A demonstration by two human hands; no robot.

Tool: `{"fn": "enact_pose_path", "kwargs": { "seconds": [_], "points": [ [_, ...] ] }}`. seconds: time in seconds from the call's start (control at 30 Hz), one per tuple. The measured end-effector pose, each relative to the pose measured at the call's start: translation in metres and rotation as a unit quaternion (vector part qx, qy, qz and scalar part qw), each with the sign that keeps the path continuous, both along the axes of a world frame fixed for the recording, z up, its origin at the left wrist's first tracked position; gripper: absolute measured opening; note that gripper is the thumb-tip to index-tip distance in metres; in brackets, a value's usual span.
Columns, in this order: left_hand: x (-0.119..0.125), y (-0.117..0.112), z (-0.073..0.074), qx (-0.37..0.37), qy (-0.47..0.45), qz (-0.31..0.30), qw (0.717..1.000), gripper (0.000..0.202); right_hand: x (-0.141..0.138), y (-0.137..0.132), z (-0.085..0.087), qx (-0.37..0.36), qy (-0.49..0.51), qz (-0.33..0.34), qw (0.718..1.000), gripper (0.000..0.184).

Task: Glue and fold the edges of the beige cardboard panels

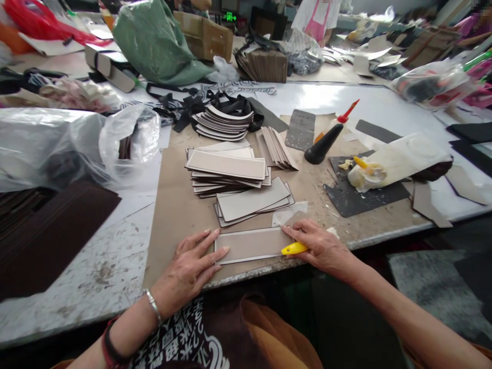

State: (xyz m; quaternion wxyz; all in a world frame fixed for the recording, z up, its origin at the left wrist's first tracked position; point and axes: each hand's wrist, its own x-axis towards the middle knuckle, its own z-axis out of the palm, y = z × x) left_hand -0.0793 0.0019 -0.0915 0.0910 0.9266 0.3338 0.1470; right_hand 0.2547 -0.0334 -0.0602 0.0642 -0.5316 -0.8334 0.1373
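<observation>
Well to the left of the left hand, dark brown sheets [65, 241] lie in a thick pile, a clear plastic bag [46, 146] slumped beyond them; between pile and hand there is open white tabletop [126, 230] for sliding sideways. The left hand [188, 264] is open, fingers spread, its tips resting on the left end of the panel [251, 245]. That panel lies flat between the 2 hands, long side along the near edge of the table, with only a narrow strip of brown backing sheet [167, 205] in front of it. It looks light and board-like, probably stiff enough to lift by its 2 short ends, though a hard pinch in the middle might bend it or mark the pale face; the smooth surface may slip under a fingertip. Just past the panel, between the hands, 2 stacks, the lower stack [249, 200] and the taller stack [228, 166], limit any push away from the body. The right hand [319, 243] grips a yellow tool [295, 248], its far end hidden, while its fingers rest at the panel's right end. Beyond that hand stands a black cone [325, 145]; farther right, a smeared dark board [365, 205] and a whitish container [411, 154] crowd the room there
</observation>
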Motion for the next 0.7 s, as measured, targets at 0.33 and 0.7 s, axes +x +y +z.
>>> {"fn": "enact_pose_path", "kwargs": {
  "seconds": [0.33,0.7],
  "points": [
    [0.0006,0.0018,0.0014,0.006,0.001,-0.004,1.000,0.034,-0.0014,0.0007,0.0054,-0.025,0.021,-0.015,0.999,0.059],
    [0.0008,0.0013,0.0014,-0.003,0.005,0.000,1.000,0.035,-0.0007,0.0003,0.0012,-0.020,0.037,-0.014,0.999,0.062]
  ]
}}
